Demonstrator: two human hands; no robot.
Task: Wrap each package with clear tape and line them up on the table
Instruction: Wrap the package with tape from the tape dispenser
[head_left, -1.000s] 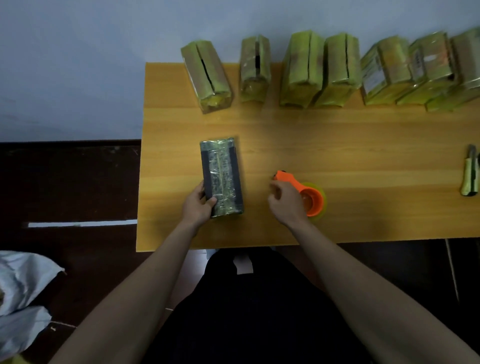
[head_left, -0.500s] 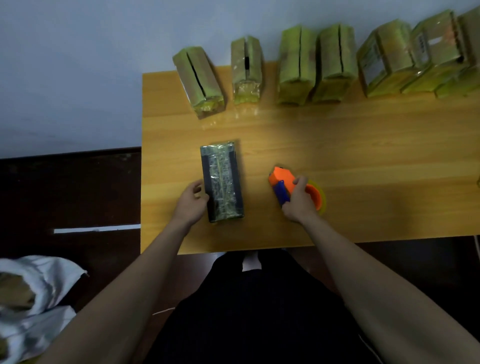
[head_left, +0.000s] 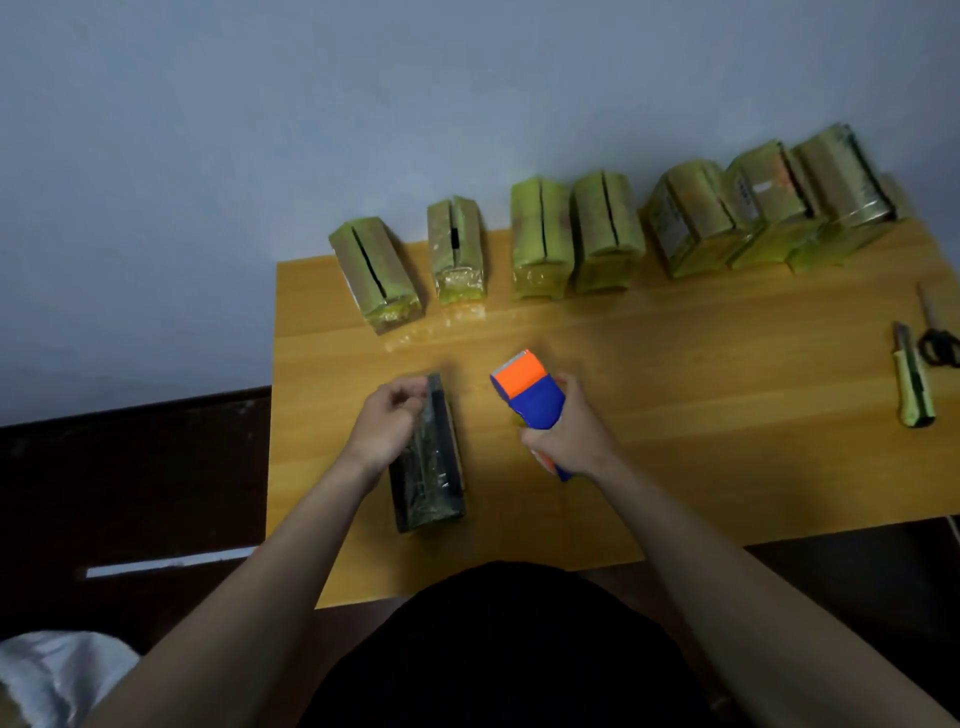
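Now, I see my left hand (head_left: 390, 427) gripping the dark package (head_left: 429, 462), glossy tape over a greenish face, tipped on edge, long axis running away from me, right hand (head_left: 566, 437) just beside it clutching the orange-blue tape dispenser (head_left: 530, 391).

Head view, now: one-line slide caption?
Left hand grips a dark package tipped on edge while right hand holds the orange-blue tape dispenser; seven wrapped packages line the table's back edge.
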